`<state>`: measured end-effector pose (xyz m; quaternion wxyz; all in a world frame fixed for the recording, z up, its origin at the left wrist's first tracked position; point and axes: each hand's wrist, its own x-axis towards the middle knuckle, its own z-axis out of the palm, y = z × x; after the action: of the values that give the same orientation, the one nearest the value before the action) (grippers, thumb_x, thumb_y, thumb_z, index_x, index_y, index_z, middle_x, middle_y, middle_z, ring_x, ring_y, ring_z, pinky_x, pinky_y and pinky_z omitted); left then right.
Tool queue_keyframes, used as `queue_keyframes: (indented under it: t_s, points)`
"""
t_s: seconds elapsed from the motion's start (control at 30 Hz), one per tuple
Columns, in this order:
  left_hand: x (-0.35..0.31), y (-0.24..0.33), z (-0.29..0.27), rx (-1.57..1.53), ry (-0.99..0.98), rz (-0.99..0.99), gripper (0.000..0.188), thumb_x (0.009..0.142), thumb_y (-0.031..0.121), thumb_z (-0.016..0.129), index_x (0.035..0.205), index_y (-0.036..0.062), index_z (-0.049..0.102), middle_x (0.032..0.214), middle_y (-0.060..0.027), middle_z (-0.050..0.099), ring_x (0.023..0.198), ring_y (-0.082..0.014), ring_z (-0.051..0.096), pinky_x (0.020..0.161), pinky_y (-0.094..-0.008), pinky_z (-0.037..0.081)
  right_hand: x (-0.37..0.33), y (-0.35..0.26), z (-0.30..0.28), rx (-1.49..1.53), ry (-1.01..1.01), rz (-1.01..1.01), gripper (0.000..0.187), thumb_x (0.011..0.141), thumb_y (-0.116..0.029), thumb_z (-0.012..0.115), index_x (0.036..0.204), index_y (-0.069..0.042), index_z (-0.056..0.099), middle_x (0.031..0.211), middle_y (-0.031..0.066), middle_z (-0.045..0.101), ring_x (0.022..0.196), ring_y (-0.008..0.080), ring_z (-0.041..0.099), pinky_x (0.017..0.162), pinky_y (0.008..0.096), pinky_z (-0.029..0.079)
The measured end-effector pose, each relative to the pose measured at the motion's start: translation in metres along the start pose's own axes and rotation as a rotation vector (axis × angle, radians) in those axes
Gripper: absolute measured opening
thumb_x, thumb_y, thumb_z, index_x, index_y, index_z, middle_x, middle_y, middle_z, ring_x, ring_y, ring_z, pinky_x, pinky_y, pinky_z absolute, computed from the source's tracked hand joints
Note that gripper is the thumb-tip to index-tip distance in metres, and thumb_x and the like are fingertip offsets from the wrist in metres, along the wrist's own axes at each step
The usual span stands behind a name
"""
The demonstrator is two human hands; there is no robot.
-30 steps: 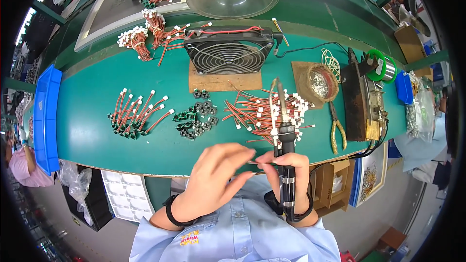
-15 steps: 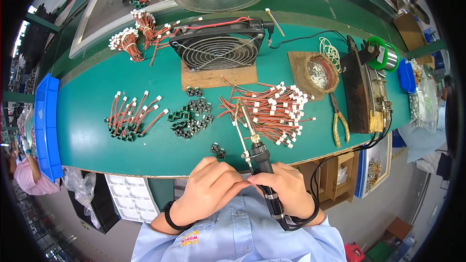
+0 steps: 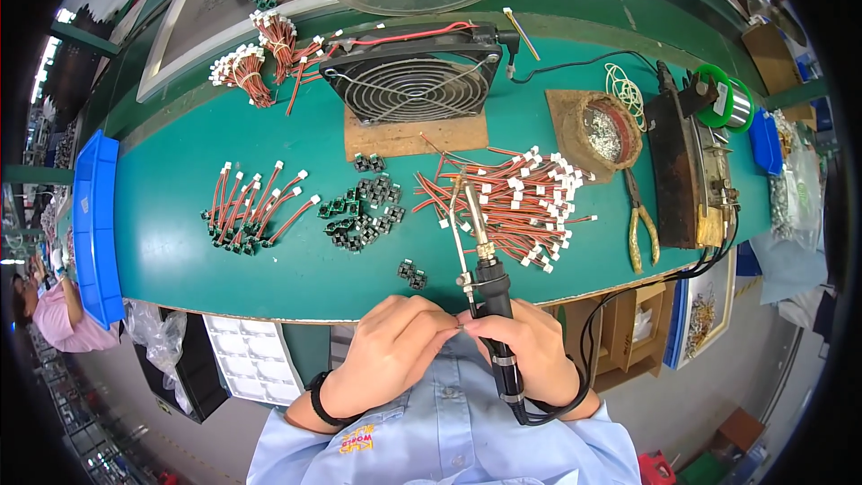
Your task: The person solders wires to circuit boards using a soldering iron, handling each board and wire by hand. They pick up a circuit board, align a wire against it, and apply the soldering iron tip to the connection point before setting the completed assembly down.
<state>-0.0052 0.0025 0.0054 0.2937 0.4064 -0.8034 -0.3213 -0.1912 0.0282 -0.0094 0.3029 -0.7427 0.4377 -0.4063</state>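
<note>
In my right hand (image 3: pixel 530 346) is a black-handled soldering iron (image 3: pixel 493 292), its metal tip pointing away from me over the wires. A thin solder feed tube runs along the iron's left side. My left hand (image 3: pixel 395 350) is closed in a pinch, its fingertips meeting my right thumb and fingers just beyond the table's front edge. Something tiny sits between them, too small to name. Past the iron spreads a pile of red-and-brown wires with white connectors (image 3: pixel 521 202). Small black components (image 3: pixel 364 211) lie left of it, with two or so more (image 3: pixel 412 275) near the edge.
Wires joined to small green-and-black parts (image 3: pixel 247 216) lie at left, beside a blue bin (image 3: pixel 96 224). A fan (image 3: pixel 413 81) stands at the back. At right are a solder-scrap bowl (image 3: pixel 611 130), pliers (image 3: pixel 640 224), a solder spool (image 3: pixel 734 103) and a dark feeder unit (image 3: pixel 678 171) with cables.
The view has shifted a little, so the table's things appear slightly farther right. Both hands stay together at the table edge, and the soldering iron remains in my right hand.
</note>
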Motion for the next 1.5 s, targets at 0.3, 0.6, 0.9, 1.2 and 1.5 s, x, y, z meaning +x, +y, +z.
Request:
queue_keyframes:
  t_s: [0.3, 0.6, 0.9, 1.2, 1.5]
  points:
    - [0.006, -0.013, -0.001, 0.338, 0.203, -0.267, 0.024, 0.069, -0.002, 0.068, 0.09, 0.0021, 0.056, 0.087, -0.0107, 0.057, 0.071, -0.0253, 0.054, 0.065, -0.0321, 0.044, -0.001, 0.002, -0.001, 0.115, 0.258, 0.139, 0.038, 0.075, 0.013, 0.062, 0.1, -0.007, 0.043, 0.08, 0.0119, 0.06, 0.072, 0.0194, 0.061, 0.064, 0.0288, 0.05]
    - [-0.007, -0.03, 0.015, 0.316, 0.091, 0.096, 0.029, 0.067, 0.002, 0.067, 0.094, 0.0022, 0.054, 0.096, -0.0125, 0.055, 0.079, -0.0272, 0.052, 0.073, -0.0362, 0.04, -0.008, 0.003, -0.003, 0.162, 0.259, 0.178, 0.039, 0.078, 0.013, 0.061, 0.103, -0.006, 0.039, 0.087, 0.0153, 0.059, 0.078, 0.019, 0.061, 0.068, 0.0292, 0.051]
    - [-0.016, -0.013, 0.008, 0.221, 0.162, -0.087, 0.029, 0.067, -0.006, 0.06, 0.094, 0.0018, 0.055, 0.101, -0.0127, 0.055, 0.084, -0.0291, 0.053, 0.071, -0.0359, 0.043, -0.004, 0.007, 0.002, 0.141, 0.266, 0.145, 0.04, 0.079, 0.011, 0.061, 0.105, -0.007, 0.038, 0.086, 0.0136, 0.06, 0.076, 0.0166, 0.061, 0.067, 0.0262, 0.049]
    - [0.001, -0.012, 0.0, 0.226, 0.015, -0.242, 0.028, 0.071, 0.001, 0.067, 0.095, -0.0023, 0.054, 0.097, -0.0134, 0.055, 0.08, -0.0245, 0.054, 0.074, -0.0323, 0.043, 0.001, 0.0, 0.004, 0.352, 0.281, 0.286, 0.04, 0.079, 0.007, 0.063, 0.106, -0.008, 0.037, 0.083, 0.0084, 0.06, 0.071, 0.0088, 0.058, 0.06, 0.0194, 0.041]
    - [0.012, 0.007, -0.017, -0.805, 0.09, -0.44, 0.019, 0.08, 0.005, 0.064, 0.095, -0.0005, 0.053, 0.092, -0.009, 0.057, 0.079, -0.0153, 0.055, 0.069, -0.0286, 0.045, 0.015, -0.015, -0.001, 0.531, 0.255, 0.251, 0.04, 0.079, 0.005, 0.064, 0.105, -0.008, 0.036, 0.081, 0.0097, 0.059, 0.07, 0.0092, 0.058, 0.059, 0.0201, 0.042]
